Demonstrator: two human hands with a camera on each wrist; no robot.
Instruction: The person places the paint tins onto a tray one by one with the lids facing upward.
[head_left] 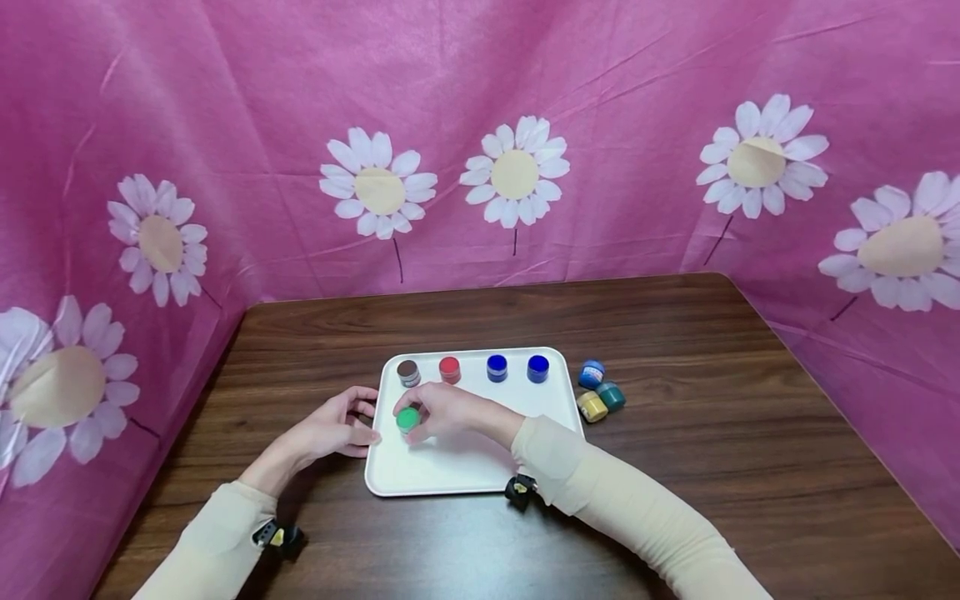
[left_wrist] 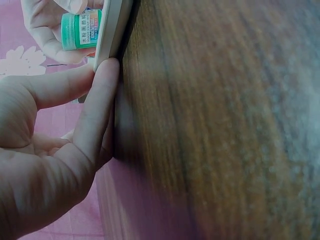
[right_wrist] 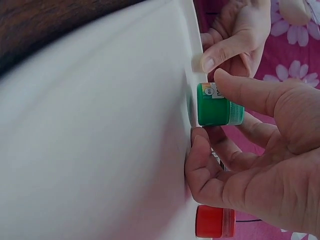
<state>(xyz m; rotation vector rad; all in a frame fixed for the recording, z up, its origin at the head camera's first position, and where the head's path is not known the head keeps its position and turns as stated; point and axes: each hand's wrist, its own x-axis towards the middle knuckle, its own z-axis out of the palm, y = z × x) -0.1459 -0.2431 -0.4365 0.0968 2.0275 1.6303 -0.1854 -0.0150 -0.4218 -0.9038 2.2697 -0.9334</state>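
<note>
My right hand (head_left: 453, 408) holds a small green paint jar (head_left: 407, 419) between thumb and fingers, over the left part of a white tray (head_left: 465, 477). In the right wrist view the jar's base (right_wrist: 212, 111) is right at the tray surface, and the thumb lies against its label. My left hand (head_left: 326, 429) pinches the tray's left rim, thumb on top and fingers at the outer side. Along the tray's far side stand a brown jar (head_left: 408, 373), a red jar (head_left: 449, 370) and two dark blue jars (head_left: 497, 368).
Just right of the tray, a blue jar (head_left: 591, 374), a teal jar (head_left: 611, 397) and a yellow jar (head_left: 592, 407) lie close together on the wooden table (head_left: 712, 433). A pink cloth (head_left: 450, 67) with white flowers hangs around the table's back and sides.
</note>
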